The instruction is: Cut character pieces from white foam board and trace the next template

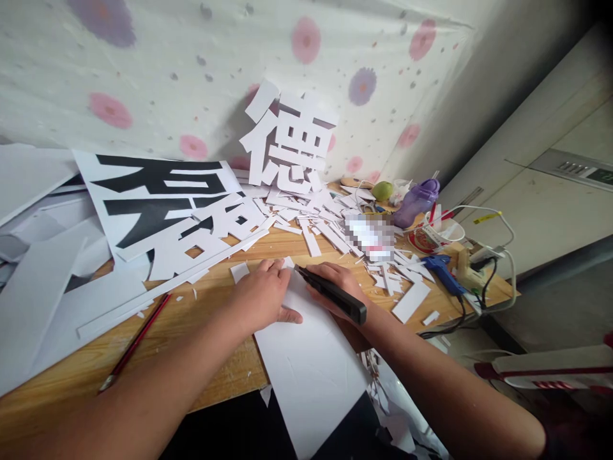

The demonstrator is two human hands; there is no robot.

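A long white foam board (311, 367) lies on the wooden table with its near end over the edge. My left hand (263, 295) presses on its far part, fingers bent and held together, thumb stretched across the surface. In my right hand (335, 276) is a black utility knife (341, 296), its tip pointing at the board close to my left fingers. The blade itself is too small to make out. A small white strip (239, 272) sticks out beyond my left hand.
Many white offcuts (330, 233) cover the back of the table. A cut-out white character (292, 140) leans on the wall; black printed strokes (158, 182) lie left. A red pencil (136, 342) lies near my left arm. A blue glue gun (445, 275) and cables sit right.
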